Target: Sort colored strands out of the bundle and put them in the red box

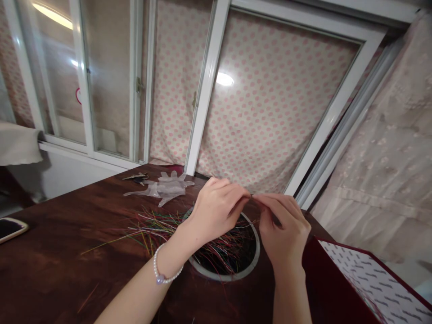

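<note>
My left hand [218, 209] is raised over a round opening or dish with a pale grey rim [259, 245], its fingertips pinched together. Facing it, my right hand [284, 220] is also closed in a pinch, and the fingertips of both almost meet. Whatever they hold between them is too thin and dark to make out. Below and to the left lies a loose bundle of thin coloured wires [219, 249], red, green, yellow and white, partly hidden by my left hand and forearm. One long yellow wire [110, 242] sticks out leftward across the dark wooden table [67, 265].
Clear plastic gloves [168, 188] lie near the table's far edge, beside small metal objects [135, 177] that look like keys. A phone [12, 228] rests at the left edge. At right stands an open dark red box [320, 279] with a printed white lining. Sliding windows rise behind.
</note>
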Action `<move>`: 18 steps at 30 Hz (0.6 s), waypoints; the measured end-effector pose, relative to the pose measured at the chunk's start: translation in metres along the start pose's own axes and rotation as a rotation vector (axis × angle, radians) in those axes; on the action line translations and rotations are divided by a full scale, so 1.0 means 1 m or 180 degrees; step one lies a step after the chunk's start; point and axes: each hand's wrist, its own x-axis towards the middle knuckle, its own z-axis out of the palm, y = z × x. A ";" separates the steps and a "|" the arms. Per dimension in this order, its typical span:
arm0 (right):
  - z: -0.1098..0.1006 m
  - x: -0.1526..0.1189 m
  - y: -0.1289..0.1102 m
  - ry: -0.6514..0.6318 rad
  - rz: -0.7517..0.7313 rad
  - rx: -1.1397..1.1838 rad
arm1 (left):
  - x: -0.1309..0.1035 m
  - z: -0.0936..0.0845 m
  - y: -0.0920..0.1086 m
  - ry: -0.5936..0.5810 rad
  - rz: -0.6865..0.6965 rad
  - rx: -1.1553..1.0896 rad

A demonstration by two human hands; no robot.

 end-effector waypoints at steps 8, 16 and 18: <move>-0.006 0.004 0.002 -0.0015 0.0018 0.0076 | -0.004 0.003 -0.006 0.0073 0.0451 0.0434; -0.019 0.004 0.005 -0.0416 0.0162 0.0315 | -0.005 0.004 -0.008 0.0063 0.0653 0.0669; -0.021 0.004 0.006 -0.0456 0.0180 0.0353 | -0.005 0.002 -0.009 -0.0046 0.0684 0.0499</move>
